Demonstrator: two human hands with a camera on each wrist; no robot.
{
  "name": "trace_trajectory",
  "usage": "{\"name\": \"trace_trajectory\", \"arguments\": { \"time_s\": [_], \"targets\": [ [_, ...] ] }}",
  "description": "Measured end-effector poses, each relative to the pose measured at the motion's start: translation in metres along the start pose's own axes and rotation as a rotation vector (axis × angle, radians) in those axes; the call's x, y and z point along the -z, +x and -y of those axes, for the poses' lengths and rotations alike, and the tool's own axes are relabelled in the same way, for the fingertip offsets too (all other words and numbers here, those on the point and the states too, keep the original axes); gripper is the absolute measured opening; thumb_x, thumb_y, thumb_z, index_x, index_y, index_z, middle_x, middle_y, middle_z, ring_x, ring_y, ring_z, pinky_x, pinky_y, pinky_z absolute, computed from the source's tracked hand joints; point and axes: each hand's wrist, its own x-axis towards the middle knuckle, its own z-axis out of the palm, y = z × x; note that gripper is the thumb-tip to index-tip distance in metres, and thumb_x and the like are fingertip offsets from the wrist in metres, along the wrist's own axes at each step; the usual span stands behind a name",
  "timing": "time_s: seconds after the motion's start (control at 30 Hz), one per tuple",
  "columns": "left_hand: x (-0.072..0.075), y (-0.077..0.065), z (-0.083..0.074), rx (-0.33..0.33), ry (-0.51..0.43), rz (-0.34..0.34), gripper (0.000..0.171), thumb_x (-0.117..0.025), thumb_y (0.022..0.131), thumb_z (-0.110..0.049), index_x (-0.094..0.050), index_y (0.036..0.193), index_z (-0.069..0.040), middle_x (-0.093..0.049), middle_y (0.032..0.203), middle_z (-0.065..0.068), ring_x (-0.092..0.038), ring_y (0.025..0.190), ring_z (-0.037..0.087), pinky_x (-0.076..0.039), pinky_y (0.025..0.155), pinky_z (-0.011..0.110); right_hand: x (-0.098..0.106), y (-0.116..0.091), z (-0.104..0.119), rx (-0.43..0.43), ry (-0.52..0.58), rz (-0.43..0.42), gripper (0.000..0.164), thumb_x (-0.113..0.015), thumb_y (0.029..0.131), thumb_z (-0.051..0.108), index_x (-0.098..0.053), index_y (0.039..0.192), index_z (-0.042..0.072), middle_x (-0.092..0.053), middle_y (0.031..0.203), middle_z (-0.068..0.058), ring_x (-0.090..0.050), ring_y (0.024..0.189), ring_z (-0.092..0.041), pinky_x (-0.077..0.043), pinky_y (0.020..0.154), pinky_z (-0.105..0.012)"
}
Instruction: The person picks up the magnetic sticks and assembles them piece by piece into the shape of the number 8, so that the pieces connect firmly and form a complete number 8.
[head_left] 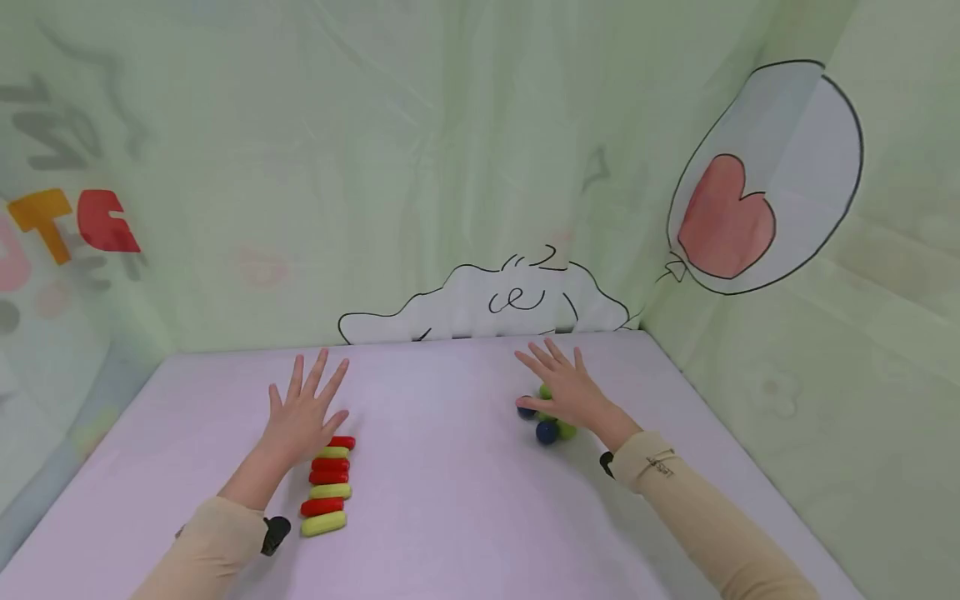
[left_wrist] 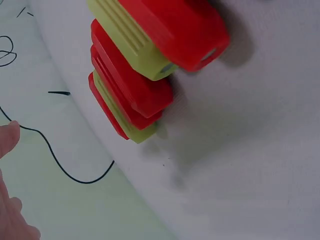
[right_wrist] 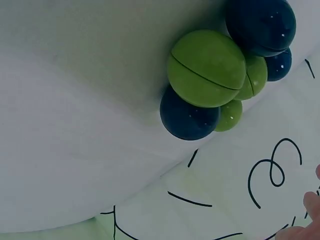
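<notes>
My left hand [head_left: 300, 421] is spread with straight fingers and holds nothing. Just right of its wrist, red rods [head_left: 328, 477] and yellow-green rods [head_left: 324, 524] lie side by side in a column. Seen closely in the left wrist view, a red rod [left_wrist: 182, 32] has flat sides and a grey disc in its end. The right hand [head_left: 576, 398], also spread and holding nothing, is over a cluster of balls and partly hides it. Dark blue balls [head_left: 547, 432] and green balls [right_wrist: 206, 69] sit close together there. Whether the right hand touches any ball, I cannot tell.
A pale lilac table [head_left: 435, 500] lies under both hands. Light green fabric [head_left: 300, 167] stands behind it and at both sides, bearing a cloud drawing [head_left: 465, 308] and a balloon with a heart [head_left: 727, 217]. Dark wrist devices [head_left: 275, 535] show at the cuffs.
</notes>
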Motion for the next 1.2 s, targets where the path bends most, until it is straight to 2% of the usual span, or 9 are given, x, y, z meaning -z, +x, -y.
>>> {"name": "trace_trajectory", "arguments": {
  "time_s": [0.23, 0.37, 0.63, 0.83, 0.97, 1.2],
  "targets": [
    [-0.005, -0.003, 0.004, 0.047, -0.057, 0.036, 0.076, -0.059, 0.087, -0.03, -0.014, 0.146, -0.015, -0.002, 0.15, 0.019, 0.002, 0.133, 0.045, -0.009, 0.091, 0.074, -0.009, 0.004, -0.005, -0.019, 0.041, 0.03, 0.078, -0.058, 0.081, 0.054, -0.032, 0.143, 0.015, -0.031, 0.144, -0.014, -0.018, 0.135, -0.035, -0.006, 0.1, -0.066],
    [-0.009, -0.005, 0.005, 0.063, -0.085, 0.051, 0.074, -0.06, 0.086, -0.028, -0.017, 0.146, -0.014, -0.005, 0.149, 0.02, 0.0, 0.132, 0.046, -0.011, 0.09, 0.074, -0.014, 0.006, -0.008, -0.038, 0.069, 0.033, 0.078, -0.062, 0.079, 0.051, -0.035, 0.141, 0.013, -0.035, 0.142, -0.014, -0.021, 0.134, -0.035, -0.005, 0.1, -0.065],
    [-0.016, -0.006, 0.005, 0.058, -0.099, 0.094, 0.069, -0.063, 0.085, -0.022, -0.028, 0.143, -0.011, -0.021, 0.144, 0.023, -0.018, 0.128, 0.047, -0.028, 0.087, 0.07, -0.022, 0.01, -0.012, -0.078, 0.118, 0.069, 0.072, -0.066, 0.08, 0.043, -0.039, 0.139, 0.01, -0.036, 0.141, -0.015, -0.021, 0.134, -0.035, -0.003, 0.101, -0.064],
    [-0.02, -0.004, 0.004, 0.06, -0.13, 0.163, 0.06, -0.06, 0.087, -0.019, -0.034, 0.14, -0.009, -0.034, 0.135, 0.024, -0.036, 0.118, 0.043, -0.04, 0.083, 0.061, -0.027, 0.012, -0.014, -0.107, 0.134, 0.093, 0.068, -0.066, 0.081, 0.04, -0.043, 0.136, 0.008, -0.039, 0.139, -0.014, -0.024, 0.133, -0.036, -0.003, 0.101, -0.063],
    [-0.021, -0.004, 0.002, 0.06, -0.163, 0.199, 0.052, -0.058, 0.089, -0.018, -0.04, 0.137, -0.007, -0.042, 0.128, 0.023, -0.045, 0.109, 0.04, -0.045, 0.082, 0.054, -0.03, 0.013, -0.016, -0.117, 0.114, 0.115, 0.067, -0.067, 0.08, 0.04, -0.045, 0.134, 0.007, -0.042, 0.137, -0.015, -0.027, 0.131, -0.037, -0.006, 0.101, -0.064],
    [-0.024, -0.003, 0.003, 0.069, -0.183, 0.225, 0.045, -0.059, 0.088, -0.015, -0.048, 0.131, -0.007, -0.047, 0.122, 0.022, -0.048, 0.106, 0.038, -0.045, 0.083, 0.051, -0.034, 0.014, -0.017, -0.13, 0.145, 0.134, 0.059, -0.067, 0.081, 0.036, -0.051, 0.129, 0.005, -0.049, 0.13, -0.017, -0.034, 0.127, -0.037, -0.012, 0.101, -0.063]
  ]
}}
